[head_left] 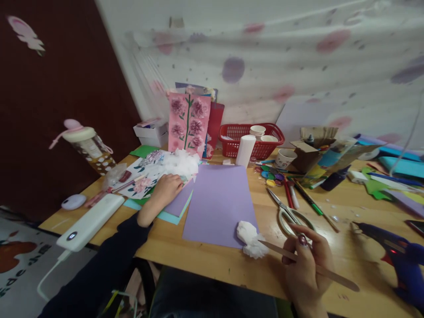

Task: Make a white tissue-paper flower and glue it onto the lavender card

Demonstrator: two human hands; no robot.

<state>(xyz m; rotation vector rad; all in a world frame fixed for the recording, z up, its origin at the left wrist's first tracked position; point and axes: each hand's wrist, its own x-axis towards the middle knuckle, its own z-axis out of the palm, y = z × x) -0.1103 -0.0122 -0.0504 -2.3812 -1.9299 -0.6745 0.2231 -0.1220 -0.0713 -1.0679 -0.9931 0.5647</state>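
Observation:
A flat wooden craft stick (pixel 334 276) is gripped in my right hand (pixel 306 265), its tip reaching toward a crumpled white tissue-like bundle (pixel 256 247). That bundle, with a rounder lump on top, lies at the front right corner of a purple paper sheet (pixel 220 203). My left hand (pixel 167 190) rests at the near edge of a fluffy white pile (pixel 180 162), over stacked purple and light-blue papers (pixel 179 205). Its fingers bend downward and their tips are mostly hidden. Scissors (pixel 288 212) lie open just beyond my right hand.
At right lies a blue hot glue gun (pixel 387 247) with a red light. Markers (pixel 306 196), paint pots (pixel 271 176) and a paper cup (pixel 285 157) stand behind the scissors. A red basket (pixel 228 148), white roll (pixel 245 151), flower picture (pixel 188 121), power bank (pixel 89 223) and bottle (pixel 88 145) surround the papers.

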